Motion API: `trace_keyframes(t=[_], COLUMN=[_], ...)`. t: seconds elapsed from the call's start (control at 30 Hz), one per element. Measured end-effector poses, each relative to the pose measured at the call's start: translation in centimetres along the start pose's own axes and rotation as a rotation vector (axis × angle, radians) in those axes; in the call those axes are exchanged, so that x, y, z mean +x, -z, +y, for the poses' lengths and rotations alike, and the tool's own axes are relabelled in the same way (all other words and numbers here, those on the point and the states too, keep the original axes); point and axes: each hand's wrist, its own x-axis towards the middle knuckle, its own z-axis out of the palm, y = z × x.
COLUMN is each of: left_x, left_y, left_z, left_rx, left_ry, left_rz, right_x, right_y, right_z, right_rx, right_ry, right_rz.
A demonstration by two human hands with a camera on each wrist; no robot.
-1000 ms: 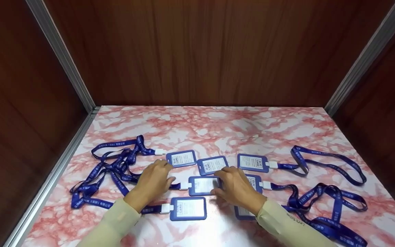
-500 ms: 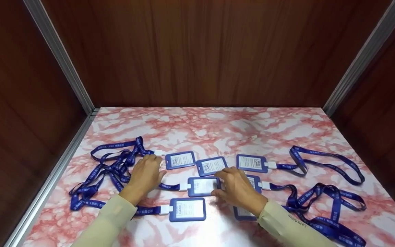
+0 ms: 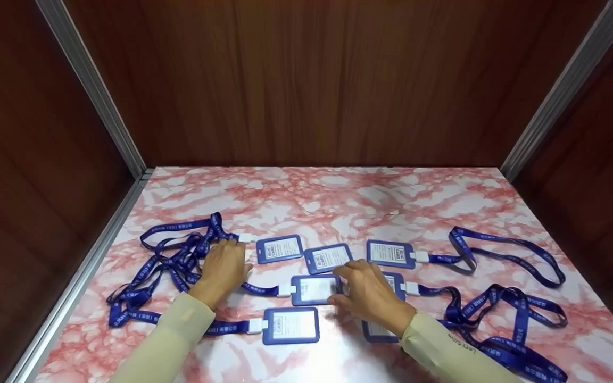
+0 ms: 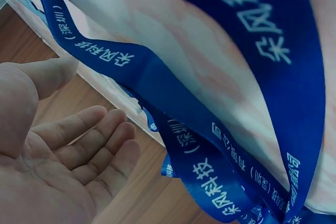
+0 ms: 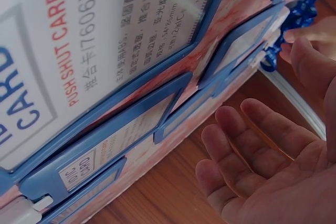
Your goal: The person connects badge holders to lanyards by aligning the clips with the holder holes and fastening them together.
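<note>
My left hand (image 3: 222, 272) hovers over the tangled blue lanyards (image 3: 179, 255) on the left, near the white clip (image 3: 245, 238) of the upper-left badge holder (image 3: 280, 249). In the left wrist view its fingers (image 4: 97, 148) are loosely bent with nothing between them, beside printed lanyard straps (image 4: 147, 72). My right hand (image 3: 369, 291) is over the right side of the middle badge holder (image 3: 312, 291), its fingers (image 5: 236, 140) relaxed and holding nothing. It partly hides two blue badge holders behind it, one lower (image 3: 378, 332) and one higher (image 3: 398, 287).
Another badge holder (image 3: 329, 257) lies tilted in the middle, without a visible strap. A lower-left holder (image 3: 291, 326) and an upper-right holder (image 3: 390, 253) lie flat. Right-hand lanyards (image 3: 519, 319) spread across the marbled tabletop (image 3: 328, 197). Wood-grain panels (image 3: 317, 80) enclose it.
My left hand has drawn back to the left, away from the upper-left badge holder and toward the lanyards. The right hand has stayed almost still; the badge holders have not moved.
</note>
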Motion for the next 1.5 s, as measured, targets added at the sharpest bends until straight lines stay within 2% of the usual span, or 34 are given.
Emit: trace_keyframes(t=[0.1, 0.63, 0.93, 1.2, 1.5], left_x=[0.2, 0.4, 0.2, 0.0, -0.3], left_y=[-0.2, -1.1, -1.4, -1.4, -0.6], left_z=[0.0, -0.6, -0.7, -0.6, 0.3], left_rx=[0.004, 0.014, 0.014, 0.021, -0.026], left_ry=[0.012, 0.024, -0.025, -0.044, -0.021], left_rz=[-0.019, -0.039, 0.038, 0.079, 0.036], right_x=[0.0, 0.1, 0.2, 0.6, 1.2], right_y=[0.0, 0.1, 0.0, 0.2, 0.3], right_z=[0.1, 0.2, 0.4, 0.4, 0.8], right_rx=[0.008, 0.031, 0.021, 0.031, -0.015], right_ry=[0.004, 0.001, 0.036, -0.047, -0.087], right_rz=[0.003, 0.000, 0.012, -0.024, -0.014])
